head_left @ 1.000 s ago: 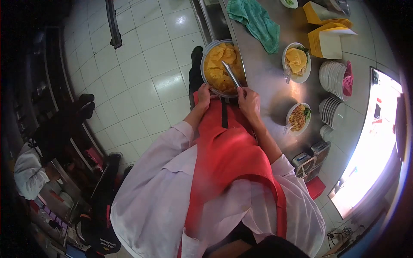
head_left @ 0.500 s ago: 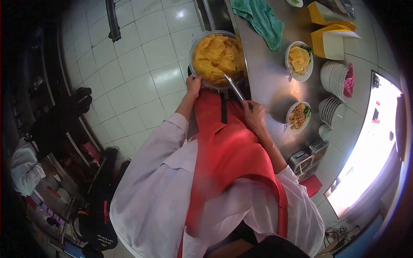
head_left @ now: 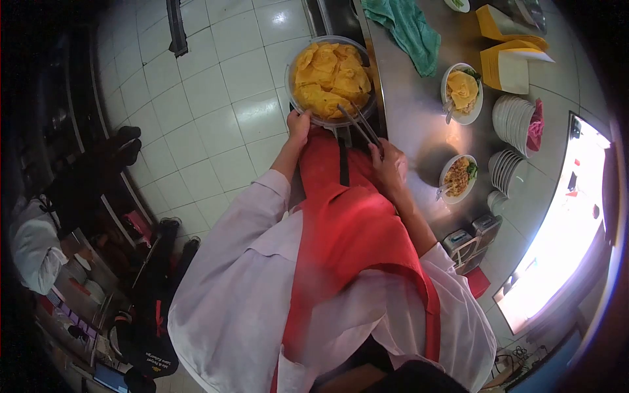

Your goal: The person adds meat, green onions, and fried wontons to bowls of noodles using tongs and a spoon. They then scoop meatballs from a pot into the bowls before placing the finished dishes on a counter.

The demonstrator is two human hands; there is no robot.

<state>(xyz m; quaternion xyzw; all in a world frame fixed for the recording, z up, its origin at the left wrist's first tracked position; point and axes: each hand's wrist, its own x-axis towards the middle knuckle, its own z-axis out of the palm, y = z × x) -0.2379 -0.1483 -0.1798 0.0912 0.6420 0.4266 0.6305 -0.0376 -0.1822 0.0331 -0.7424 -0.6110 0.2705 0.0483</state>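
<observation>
My left hand (head_left: 298,126) grips the near left rim of a round clear tub (head_left: 289,92), its thumb over the edge. Golden fried crisps (head_left: 329,72) fill the tub. In my right hand (head_left: 390,164) is a pair of metal tongs (head_left: 362,128), fingers wrapped round the arms. The tongs' tips are apart, at the near edge of the crisps; nothing shows between them. Right of my hand on the steel counter (head_left: 413,108) stands a bowl of topped food with greens (head_left: 457,178). Farther off, another bowl (head_left: 462,92) has a crisp on top and a utensil in it.
A green cloth (head_left: 409,36) lies on the counter's far part. Stacked white bowls (head_left: 514,124), smaller stacked dishes (head_left: 506,170) and yellow folded card holders (head_left: 504,69) line the right side. Metal containers (head_left: 468,242) stand near my right elbow. Another person's white sleeve (head_left: 33,252) shows at far left.
The tongs have opened, their tips now apart at the crisps' near edge. My right hand has turned and risen slightly. My left hand still grips the tub.
</observation>
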